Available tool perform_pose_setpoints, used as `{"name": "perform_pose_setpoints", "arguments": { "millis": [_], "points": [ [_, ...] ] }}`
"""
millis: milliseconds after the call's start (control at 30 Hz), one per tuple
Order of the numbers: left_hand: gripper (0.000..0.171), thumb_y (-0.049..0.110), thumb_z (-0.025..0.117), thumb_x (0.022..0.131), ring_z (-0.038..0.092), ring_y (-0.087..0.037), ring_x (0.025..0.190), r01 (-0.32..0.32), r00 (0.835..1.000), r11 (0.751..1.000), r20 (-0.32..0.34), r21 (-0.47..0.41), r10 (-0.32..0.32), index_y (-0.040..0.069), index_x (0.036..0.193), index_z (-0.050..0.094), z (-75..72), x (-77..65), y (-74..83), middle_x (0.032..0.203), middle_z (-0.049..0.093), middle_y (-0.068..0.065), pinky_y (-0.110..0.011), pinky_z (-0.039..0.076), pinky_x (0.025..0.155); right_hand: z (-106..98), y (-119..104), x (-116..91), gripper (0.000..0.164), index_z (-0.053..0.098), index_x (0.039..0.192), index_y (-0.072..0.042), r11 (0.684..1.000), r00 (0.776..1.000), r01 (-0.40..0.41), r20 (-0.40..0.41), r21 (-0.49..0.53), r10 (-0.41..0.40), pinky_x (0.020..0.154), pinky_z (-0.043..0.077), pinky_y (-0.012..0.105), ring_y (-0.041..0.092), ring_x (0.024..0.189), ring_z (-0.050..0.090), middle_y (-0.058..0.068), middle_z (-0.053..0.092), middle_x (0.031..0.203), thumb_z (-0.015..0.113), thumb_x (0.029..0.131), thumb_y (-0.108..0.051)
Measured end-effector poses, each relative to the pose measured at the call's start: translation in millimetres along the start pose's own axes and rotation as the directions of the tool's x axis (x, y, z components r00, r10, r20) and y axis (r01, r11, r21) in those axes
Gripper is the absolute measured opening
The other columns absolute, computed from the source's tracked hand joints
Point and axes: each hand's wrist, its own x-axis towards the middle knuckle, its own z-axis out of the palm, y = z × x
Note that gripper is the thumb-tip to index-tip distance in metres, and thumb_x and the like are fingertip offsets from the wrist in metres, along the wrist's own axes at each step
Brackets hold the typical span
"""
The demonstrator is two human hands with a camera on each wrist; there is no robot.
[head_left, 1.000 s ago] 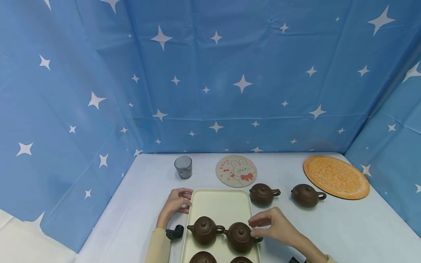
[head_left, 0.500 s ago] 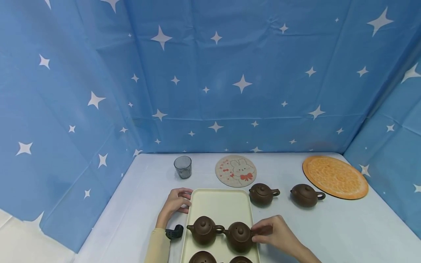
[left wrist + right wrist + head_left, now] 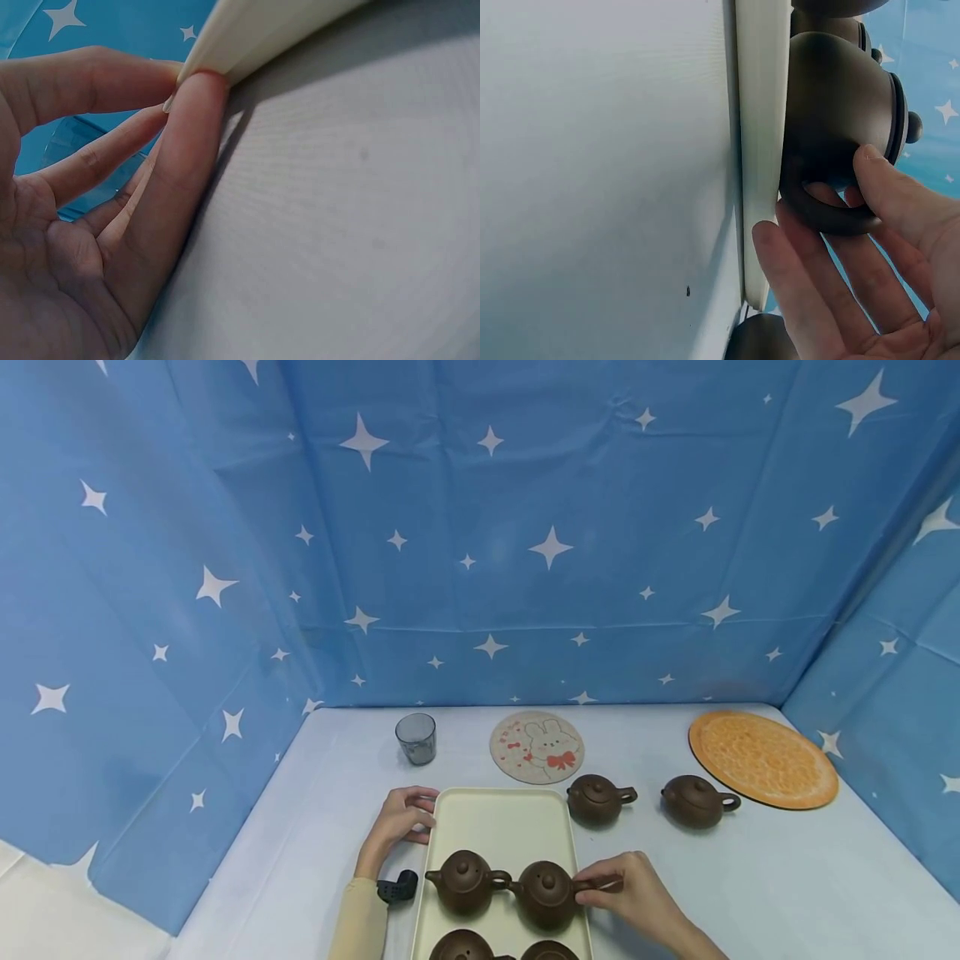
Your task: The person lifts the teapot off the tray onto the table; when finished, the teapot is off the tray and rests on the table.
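A cream rectangular tray [image 3: 498, 822] holds several dark brown teapots. My left hand [image 3: 405, 817] is at the tray's left side; in the left wrist view its thumb and a finger [image 3: 184, 150] pinch the rim. On the tray's right, my right hand [image 3: 626, 893] grips the handle of a teapot [image 3: 545, 893]. The right wrist view shows the thumb against the top of this teapot's handle [image 3: 829, 217] and fingers curled through and under it. Another teapot [image 3: 463, 883] sits to its left, its handle meeting the held teapot's spout. Nearer teapots [image 3: 461, 946] are cut off by the frame.
Two flatter teapots, one close to the tray's far right corner [image 3: 596, 802] and one farther right [image 3: 693, 803], stand on the white table. Behind are a grey glass [image 3: 417, 740], a round rabbit mat [image 3: 536, 747] and an orange round mat [image 3: 763, 760]. A starry blue curtain [image 3: 480, 568] encloses the table.
My right hand has come from over the teapot's right side to its handle and taken hold of it. That handle has turned slightly away from me. The left hand stays on the rim.
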Motion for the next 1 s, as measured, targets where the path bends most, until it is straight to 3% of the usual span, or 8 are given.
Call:
{"name": "perform_pose_setpoints", "arguments": {
  "millis": [300,1000],
  "points": [
    [0.051,-0.007,0.062,0.067,0.063,-0.018,0.066,-0.003,1.000,1.000,-0.004,0.006,0.003,-0.004,0.118,0.061,0.6,-1.8,-0.1,0.092,0.062,-0.013,-0.035,0.061,0.054,0.3,-0.7,1.2,0.020,0.075,0.087,0.003,0.999,0.999,-0.041,-0.011,0.001,0.041,0.059,0.060,0.022,0.003,0.071,0.068,0.008,0.074,0.080,0.079,0.075,-0.013],
    [0.050,-0.006,0.062,0.068,0.063,-0.016,0.067,-0.020,1.000,1.000,0.000,-0.001,0.020,-0.005,0.118,0.061,0.3,-1.7,0.6,0.091,0.061,-0.012,-0.035,0.061,0.055,0.4,2.2,1.0,0.016,0.076,0.084,0.002,0.998,0.995,0.064,-0.078,0.001,-0.064,0.056,0.060,0.024,0.001,0.071,0.068,0.009,0.074,0.077,0.079,0.075,-0.011]
  ]
}}
